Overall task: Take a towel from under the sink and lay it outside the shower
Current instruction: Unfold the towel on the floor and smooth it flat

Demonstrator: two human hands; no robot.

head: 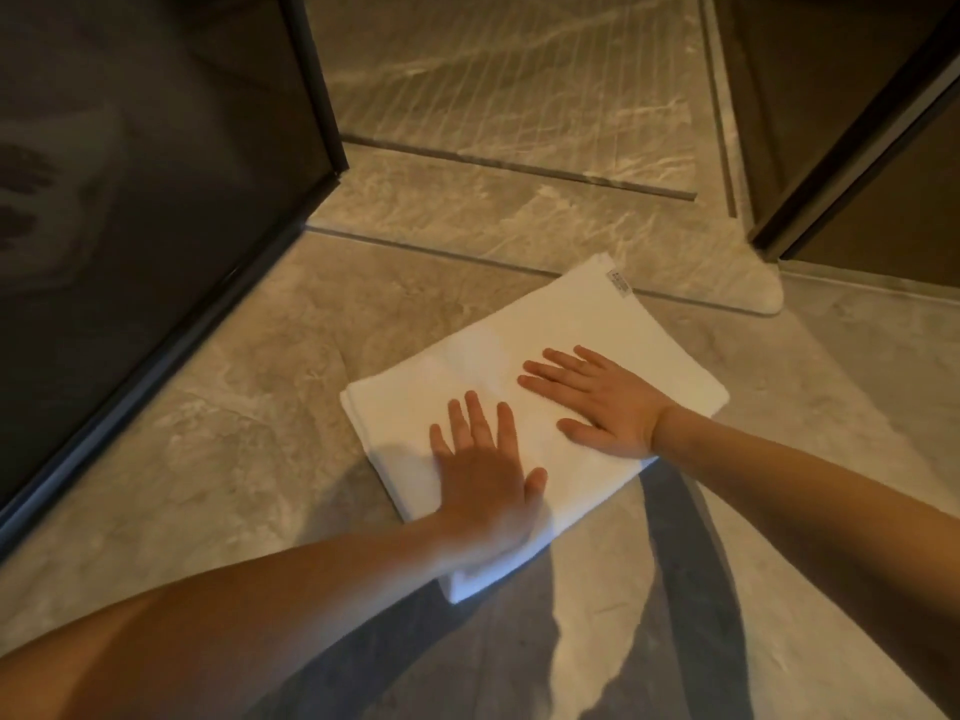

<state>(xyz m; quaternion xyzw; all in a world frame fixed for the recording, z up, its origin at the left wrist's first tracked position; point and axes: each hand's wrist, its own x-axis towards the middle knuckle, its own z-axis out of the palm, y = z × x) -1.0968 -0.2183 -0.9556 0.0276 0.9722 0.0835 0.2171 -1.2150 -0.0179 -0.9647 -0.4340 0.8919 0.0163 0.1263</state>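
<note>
A white folded towel (561,335) lies flat on the grey stone floor (218,449), just in front of the shower's threshold. Its far corner, with a small label, reaches the threshold line. My left hand (483,475) rests palm down on the towel's near part, fingers spread. My right hand (597,402) presses flat on the towel's right half, fingers spread and pointing left. Neither hand grips the cloth.
A dark glass shower panel (156,200) with a black frame stands at the left. The ribbed shower floor (509,80) lies beyond the threshold. A dark door or panel (857,148) stands at the right. My arms cast shadows on the floor near me.
</note>
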